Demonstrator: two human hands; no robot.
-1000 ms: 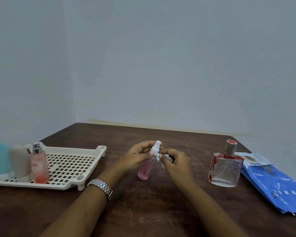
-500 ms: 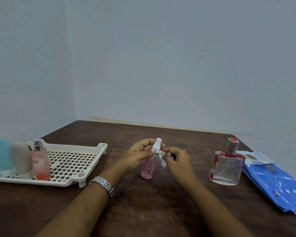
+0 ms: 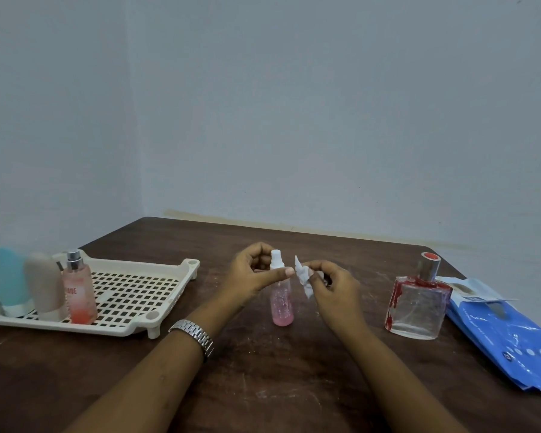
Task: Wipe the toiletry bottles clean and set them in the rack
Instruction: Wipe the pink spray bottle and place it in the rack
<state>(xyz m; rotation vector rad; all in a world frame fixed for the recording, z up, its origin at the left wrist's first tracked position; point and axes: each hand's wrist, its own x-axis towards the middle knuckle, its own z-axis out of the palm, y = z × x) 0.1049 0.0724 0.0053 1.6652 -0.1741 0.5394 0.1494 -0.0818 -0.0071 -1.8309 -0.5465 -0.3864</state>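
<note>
three bottles [image 3: 46, 285] in cream perforated rack [image 3: 113, 329]; your left fingers [image 3: 278, 272] grip small pink spray bottle [image 3: 282, 303], right fingers [image 3: 317, 278] pinch white wipe [image 3: 303, 276]; red-trimmed glass bottle [image 3: 416, 304] waits.

2 forearms come in from the bottom edge, both bare, no sleeve fabric in shot. L hand [image 3: 250, 273] & R hand [image 3: 331, 285] are bare too, nails short & rounded where visible. L wrist carries 1 watch [image 3: 194, 334]: silver metal band, approx. 3 rows of small rectangular links, shiny w/ pale highlights. Its dial is turned away, can't see it.
</note>
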